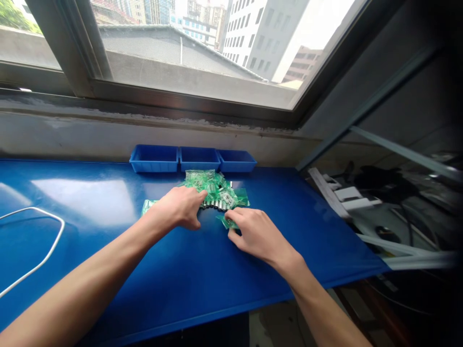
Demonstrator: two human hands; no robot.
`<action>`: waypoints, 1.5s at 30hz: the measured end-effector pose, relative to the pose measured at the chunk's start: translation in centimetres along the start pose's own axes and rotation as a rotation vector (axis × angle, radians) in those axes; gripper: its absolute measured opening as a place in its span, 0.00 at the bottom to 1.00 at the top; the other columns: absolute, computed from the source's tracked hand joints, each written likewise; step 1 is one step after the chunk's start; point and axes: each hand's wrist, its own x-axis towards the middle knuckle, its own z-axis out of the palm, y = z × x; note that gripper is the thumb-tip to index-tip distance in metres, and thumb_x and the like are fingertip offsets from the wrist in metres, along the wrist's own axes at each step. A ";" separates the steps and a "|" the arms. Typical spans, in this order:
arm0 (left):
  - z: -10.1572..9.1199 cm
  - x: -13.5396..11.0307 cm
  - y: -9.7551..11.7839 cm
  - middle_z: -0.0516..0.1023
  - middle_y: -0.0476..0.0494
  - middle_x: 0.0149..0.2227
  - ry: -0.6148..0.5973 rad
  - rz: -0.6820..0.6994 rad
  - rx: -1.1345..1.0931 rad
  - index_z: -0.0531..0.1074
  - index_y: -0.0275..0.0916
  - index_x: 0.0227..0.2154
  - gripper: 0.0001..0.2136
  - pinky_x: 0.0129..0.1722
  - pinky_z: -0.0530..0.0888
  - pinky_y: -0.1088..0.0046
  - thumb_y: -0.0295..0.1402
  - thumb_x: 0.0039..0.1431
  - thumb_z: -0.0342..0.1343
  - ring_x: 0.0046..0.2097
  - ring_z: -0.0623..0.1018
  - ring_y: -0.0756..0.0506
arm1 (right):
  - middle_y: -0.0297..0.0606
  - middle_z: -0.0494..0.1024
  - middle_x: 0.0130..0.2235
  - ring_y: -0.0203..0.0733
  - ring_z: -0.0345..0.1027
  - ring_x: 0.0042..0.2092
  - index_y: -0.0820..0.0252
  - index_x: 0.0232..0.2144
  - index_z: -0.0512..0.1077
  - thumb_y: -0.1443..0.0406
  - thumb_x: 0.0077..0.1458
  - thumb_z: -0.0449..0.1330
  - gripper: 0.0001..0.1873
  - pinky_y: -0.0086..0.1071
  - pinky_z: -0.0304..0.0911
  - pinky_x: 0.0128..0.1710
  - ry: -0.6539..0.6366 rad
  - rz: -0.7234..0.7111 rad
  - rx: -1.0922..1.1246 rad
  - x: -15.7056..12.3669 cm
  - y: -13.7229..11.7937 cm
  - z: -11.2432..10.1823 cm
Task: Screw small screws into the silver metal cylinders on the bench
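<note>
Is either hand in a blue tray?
No, left hand and right hand are at the green bags, short of the trays.

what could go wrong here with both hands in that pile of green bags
The small metal parts lined up at the near edge of the pile of green bags sit between the left hand and right hand; a nudge might scatter them. The right hand's grip on one green bag could drag neighbouring bags off the pile.
</note>
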 end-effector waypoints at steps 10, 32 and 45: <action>0.3 0.2 0.4 0.81 0.33 0.38 0.071 -0.029 0.033 0.72 0.37 0.41 0.18 0.33 0.75 0.60 0.42 0.49 0.59 0.40 0.82 0.29 | 0.42 0.84 0.43 0.49 0.77 0.47 0.58 0.42 0.81 0.63 0.63 0.59 0.11 0.39 0.69 0.46 0.532 -0.023 0.071 7.3 3.2 -0.7; -3.7 -0.9 -4.6 0.75 0.47 0.28 0.497 0.003 -0.091 0.70 0.40 0.31 0.03 0.27 0.62 0.72 0.32 0.53 0.57 0.28 0.72 0.47 | 0.41 0.83 0.38 0.48 0.75 0.42 0.57 0.35 0.79 0.57 0.64 0.54 0.16 0.41 0.68 0.47 0.852 0.274 0.515 9.6 5.9 5.6; -3.1 -1.1 -7.8 0.80 0.46 0.36 0.145 -0.072 -0.239 0.73 0.43 0.45 0.25 0.28 0.67 0.75 0.50 0.47 0.67 0.33 0.77 0.45 | 0.44 0.75 0.59 0.57 0.60 0.64 0.52 0.56 0.72 0.54 0.63 0.53 0.22 0.55 0.53 0.64 0.622 0.485 0.583 9.8 2.5 6.4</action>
